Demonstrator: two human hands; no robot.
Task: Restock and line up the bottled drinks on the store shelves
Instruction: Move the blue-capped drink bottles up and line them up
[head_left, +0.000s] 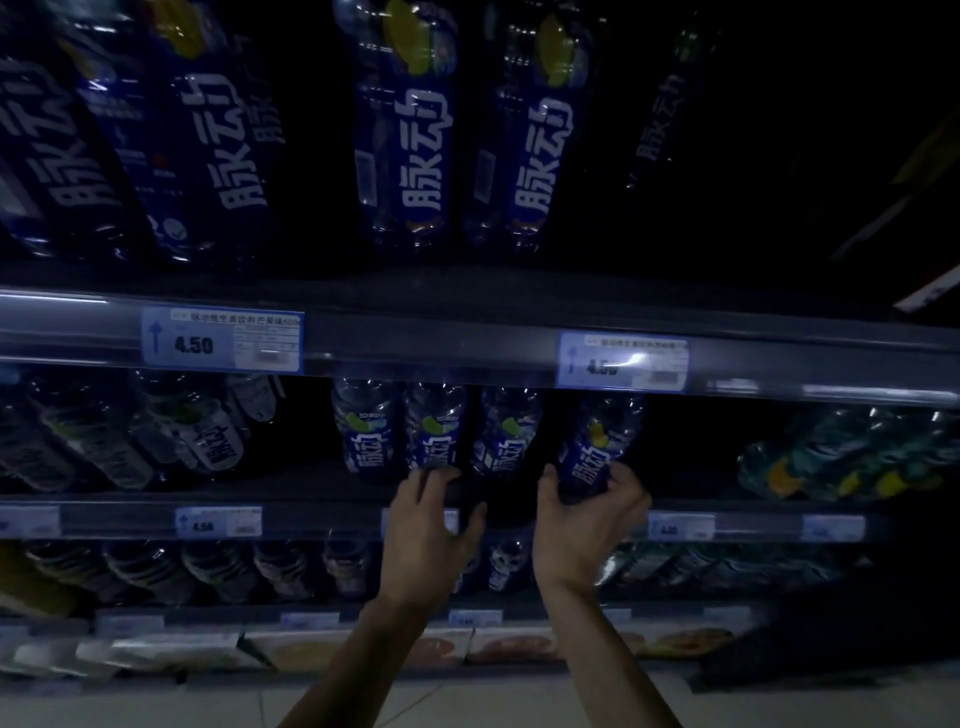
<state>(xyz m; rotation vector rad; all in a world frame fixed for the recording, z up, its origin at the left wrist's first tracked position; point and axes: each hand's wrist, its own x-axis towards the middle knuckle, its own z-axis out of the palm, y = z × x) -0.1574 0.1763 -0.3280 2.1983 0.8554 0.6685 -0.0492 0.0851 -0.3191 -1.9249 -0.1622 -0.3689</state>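
Both forearms rise from the bottom edge of my view toward the second shelf (311, 499). Right hand (587, 525): its fingers (626, 480) curl around the lower part of a blue-labelled bottle (597, 452), thumb on the bottle's left side, the rest wrapping its right side; the grasp is closed on the bottle. That bottle leans slightly and stands apart, to the right of a row of three bottles (436, 431) with the same blue label.

Left hand (431, 530): fingers loosely spread and half curled, the tips at the base of the middle bottle of the row; whether they touch it I cannot tell in this dim light, and they grip nothing that I can see.

Above, the upper shelf (467, 332) carries larger bottles (410, 130) of the same brand and two price tags (223, 340) reading 4.50. To the left on the second shelf stand pale-labelled bottles (208, 436); far right, a teal and yellow pack (841, 457). Lower shelves hold more bottles, too dark to describe.
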